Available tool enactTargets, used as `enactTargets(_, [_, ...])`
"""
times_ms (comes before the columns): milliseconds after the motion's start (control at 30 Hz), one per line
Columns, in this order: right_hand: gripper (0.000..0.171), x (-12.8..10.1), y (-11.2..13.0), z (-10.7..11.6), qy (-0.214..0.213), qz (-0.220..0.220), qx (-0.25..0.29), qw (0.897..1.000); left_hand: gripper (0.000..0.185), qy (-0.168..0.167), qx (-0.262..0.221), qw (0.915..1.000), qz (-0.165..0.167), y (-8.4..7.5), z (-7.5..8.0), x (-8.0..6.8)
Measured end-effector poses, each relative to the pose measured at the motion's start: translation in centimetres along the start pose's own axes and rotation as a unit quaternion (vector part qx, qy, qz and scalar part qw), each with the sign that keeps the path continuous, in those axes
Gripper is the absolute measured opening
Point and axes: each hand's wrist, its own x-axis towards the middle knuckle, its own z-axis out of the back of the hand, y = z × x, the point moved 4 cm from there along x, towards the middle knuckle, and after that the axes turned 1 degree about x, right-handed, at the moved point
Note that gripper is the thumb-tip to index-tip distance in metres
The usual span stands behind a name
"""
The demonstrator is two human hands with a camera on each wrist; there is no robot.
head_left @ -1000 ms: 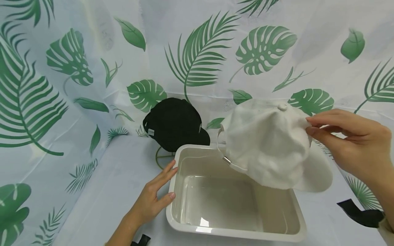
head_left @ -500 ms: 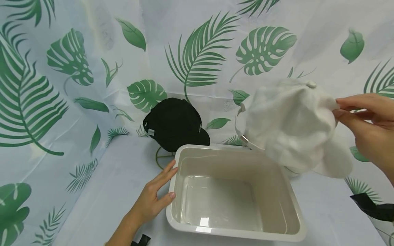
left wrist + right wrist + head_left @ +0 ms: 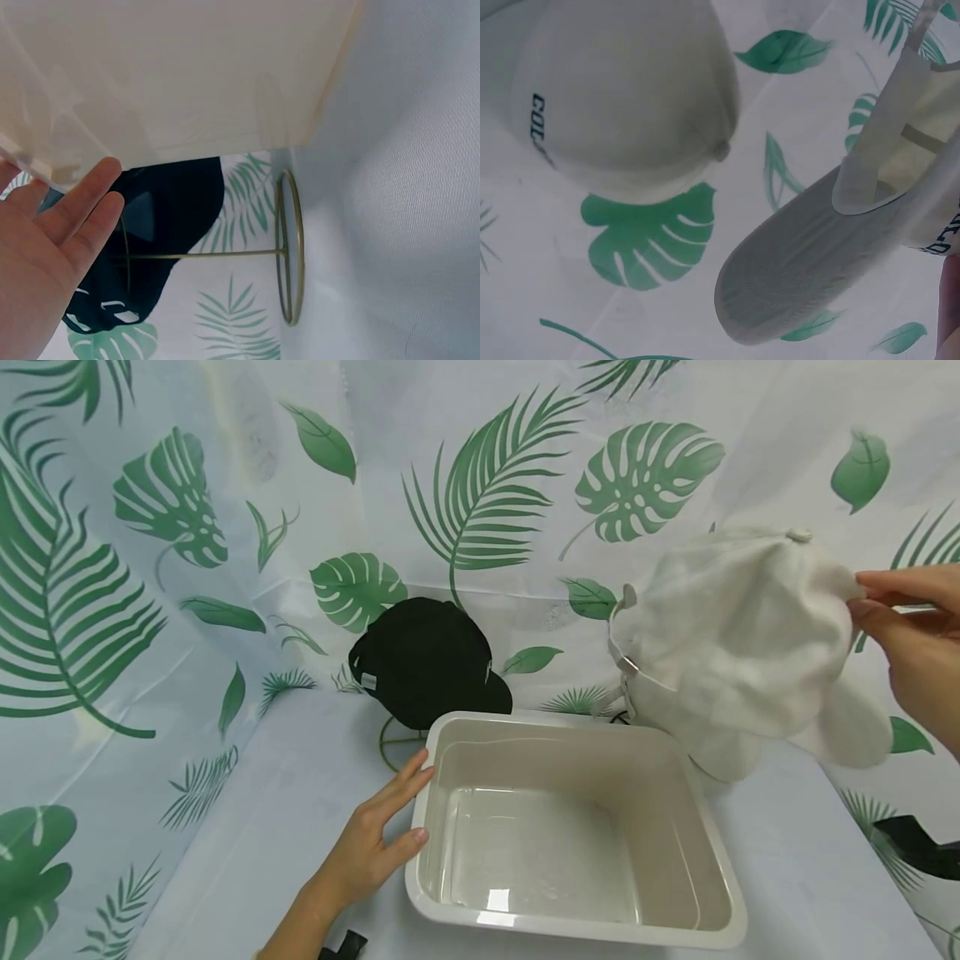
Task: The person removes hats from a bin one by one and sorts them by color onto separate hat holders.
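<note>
Head view: white cap (image 3: 738, 643) pinched at crown by right hand (image 3: 911, 639), held right of tub (image 3: 573, 922). Left hand (image 3: 371, 847) flat against tub wall, fingers straight. Advise firm pinch, tub kept steady.

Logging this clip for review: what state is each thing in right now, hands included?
White cap: lifted, hanging to the right of the tub, pinched at its crown.
Right hand: pinches the white cap.
Left hand: fingers straight, touching the tub's outer wall.
Tub: upright, nothing inside.
Black cap: sitting on a wire stand.
</note>
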Motion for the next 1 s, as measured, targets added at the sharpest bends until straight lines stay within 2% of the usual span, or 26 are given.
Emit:
enactTargets(233, [0.020, 0.2, -1.9, 0.0, -0.007, -0.002, -0.030, 1.000, 0.064, -0.001, 0.000, 1.0000, 0.000, -0.1, 0.0, 0.1])
enactTargets(433, [0.020, -0.1, -4.1, 0.0, -0.023, -0.016, -0.012, 1.000, 0.064, -0.003, 0.003, 1.0000, -0.002, -0.1, -0.1, 0.0])
enactTargets(600, [0.022, -0.8, -5.6, -0.2, -0.024, -0.056, 0.003, 0.998, 0.064, -0.002, 0.001, 1.0000, -0.004, -0.1, -0.1, 0.0])
enactTargets(767, [0.024, -1.8, -6.8, -0.5, -0.007, -0.104, -0.036, 0.994, 0.064, 0.000, -0.003, 1.0000, -0.003, 0.0, -0.2, 0.0])
enactTargets(1000, [0.029, -2.9, -8.6, -0.7, 0.037, -0.203, -0.098, 0.974, 0.063, -0.002, 0.001, 1.0000, 0.001, -0.1, 0.0, 0.0])
